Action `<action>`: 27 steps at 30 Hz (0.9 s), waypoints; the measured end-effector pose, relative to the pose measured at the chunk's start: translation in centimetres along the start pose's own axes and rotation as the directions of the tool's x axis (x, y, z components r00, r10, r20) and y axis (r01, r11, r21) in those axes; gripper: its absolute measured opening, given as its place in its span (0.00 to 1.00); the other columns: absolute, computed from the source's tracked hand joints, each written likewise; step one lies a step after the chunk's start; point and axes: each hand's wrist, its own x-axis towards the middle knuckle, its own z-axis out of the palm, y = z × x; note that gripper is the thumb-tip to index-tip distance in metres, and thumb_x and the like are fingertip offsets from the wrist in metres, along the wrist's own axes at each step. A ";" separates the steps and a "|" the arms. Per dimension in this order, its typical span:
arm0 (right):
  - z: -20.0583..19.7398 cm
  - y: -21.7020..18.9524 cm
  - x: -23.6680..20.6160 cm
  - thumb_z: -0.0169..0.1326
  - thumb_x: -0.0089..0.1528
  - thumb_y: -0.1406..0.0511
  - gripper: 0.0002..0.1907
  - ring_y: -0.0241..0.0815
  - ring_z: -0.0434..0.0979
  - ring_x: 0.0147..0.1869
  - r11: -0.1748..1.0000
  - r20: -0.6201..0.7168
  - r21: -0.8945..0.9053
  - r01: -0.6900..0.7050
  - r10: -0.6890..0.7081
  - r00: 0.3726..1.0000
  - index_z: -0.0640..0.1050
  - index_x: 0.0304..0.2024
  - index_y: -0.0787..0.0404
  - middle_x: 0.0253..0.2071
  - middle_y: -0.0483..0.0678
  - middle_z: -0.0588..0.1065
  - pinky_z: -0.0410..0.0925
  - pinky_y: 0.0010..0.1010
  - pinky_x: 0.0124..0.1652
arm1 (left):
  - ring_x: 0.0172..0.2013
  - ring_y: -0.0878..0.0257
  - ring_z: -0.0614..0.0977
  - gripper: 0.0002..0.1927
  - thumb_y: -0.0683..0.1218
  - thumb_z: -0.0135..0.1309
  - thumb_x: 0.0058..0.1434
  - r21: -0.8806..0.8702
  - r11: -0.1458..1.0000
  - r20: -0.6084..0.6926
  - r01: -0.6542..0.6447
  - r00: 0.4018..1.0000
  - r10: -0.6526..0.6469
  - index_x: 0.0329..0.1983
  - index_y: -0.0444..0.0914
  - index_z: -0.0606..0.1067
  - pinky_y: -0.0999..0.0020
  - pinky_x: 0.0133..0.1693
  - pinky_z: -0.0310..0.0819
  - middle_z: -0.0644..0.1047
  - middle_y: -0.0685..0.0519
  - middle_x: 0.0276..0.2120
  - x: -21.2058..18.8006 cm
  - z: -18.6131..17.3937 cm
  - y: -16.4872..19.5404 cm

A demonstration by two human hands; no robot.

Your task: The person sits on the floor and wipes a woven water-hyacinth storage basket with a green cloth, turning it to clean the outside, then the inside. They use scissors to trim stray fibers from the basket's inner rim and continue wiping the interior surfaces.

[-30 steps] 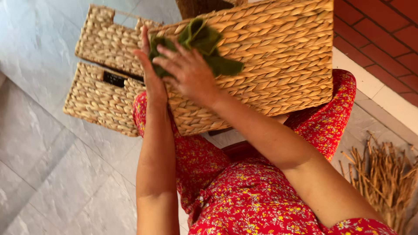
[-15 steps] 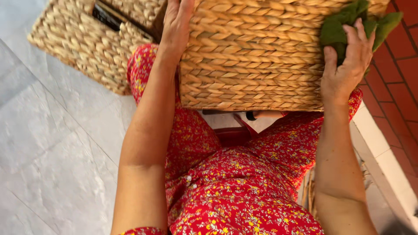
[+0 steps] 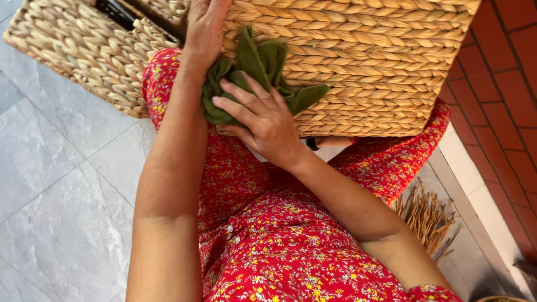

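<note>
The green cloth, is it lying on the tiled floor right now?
No, the right hand presses the green cloth against the side of the woven basket on the lap.

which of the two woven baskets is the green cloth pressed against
The big woven basket resting on the lap: the right hand presses the green cloth against its side, and the left hand grips its edge. The other basket sits untouched on the floor.
</note>
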 end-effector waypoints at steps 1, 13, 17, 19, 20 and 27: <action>-0.7 0.6 -0.5 0.66 0.63 0.55 0.33 0.54 0.63 0.78 0.999 0.013 -0.046 -0.009 0.010 1.000 0.70 0.69 0.43 0.75 0.39 0.64 0.59 0.57 0.68 | 0.40 0.69 0.69 0.14 0.48 0.49 0.79 -0.021 0.999 0.006 -0.038 0.999 0.038 0.41 0.34 0.73 0.68 0.44 0.68 0.71 0.60 0.37 -0.4 0.0 0.4; -13.1 12.5 -14.8 0.61 0.72 0.65 0.24 0.59 0.62 0.81 0.822 -0.393 -0.122 -0.557 0.475 0.787 0.73 0.69 0.54 0.76 0.48 0.67 0.54 0.52 0.78 | 0.53 0.68 0.69 0.22 0.46 0.50 0.86 -0.213 0.976 0.067 0.046 0.997 -0.032 0.77 0.37 0.60 0.72 0.59 0.65 0.71 0.55 0.60 -1.2 -0.3 1.4; -9.5 11.7 -13.7 0.66 0.66 0.64 0.24 0.62 0.61 0.79 0.796 -0.400 -0.278 -0.538 0.413 0.818 0.76 0.64 0.53 0.72 0.48 0.70 0.54 0.54 0.73 | 0.70 0.66 0.62 0.27 0.47 0.50 0.89 -0.038 0.999 0.004 0.034 0.999 -0.034 0.82 0.40 0.52 0.72 0.72 0.55 0.58 0.52 0.78 -1.2 -1.4 0.3; -6.7 10.3 -12.5 0.67 0.61 0.64 0.26 0.59 0.62 0.78 0.857 -0.319 -0.217 -0.468 0.390 0.863 0.76 0.62 0.52 0.70 0.48 0.71 0.57 0.52 0.71 | 0.76 0.65 0.54 0.29 0.48 0.48 0.91 0.041 0.998 -0.015 0.046 0.999 -0.045 0.84 0.42 0.48 0.72 0.78 0.49 0.51 0.51 0.81 -1.1 -1.7 0.2; -5.3 9.2 -11.7 0.67 0.60 0.63 0.28 0.57 0.63 0.77 0.889 -0.273 -0.189 -0.416 0.360 0.892 0.75 0.63 0.51 0.70 0.48 0.70 0.57 0.52 0.70 | 0.75 0.64 0.55 0.29 0.47 0.47 0.91 -0.006 0.999 0.024 0.034 0.999 -0.033 0.84 0.43 0.47 0.71 0.77 0.49 0.50 0.52 0.81 -1.2 -1.8 0.3; 1.1 -1.7 -3.4 0.63 0.65 0.57 0.26 0.48 0.63 0.79 0.999 -0.099 -0.019 0.031 -0.033 0.995 0.73 0.65 0.45 0.71 0.41 0.68 0.57 0.53 0.71 | 0.77 0.63 0.53 0.28 0.46 0.47 0.92 -0.069 0.996 0.142 -0.049 0.988 0.059 0.83 0.48 0.45 0.69 0.77 0.45 0.50 0.54 0.79 -1.3 -2.3 2.3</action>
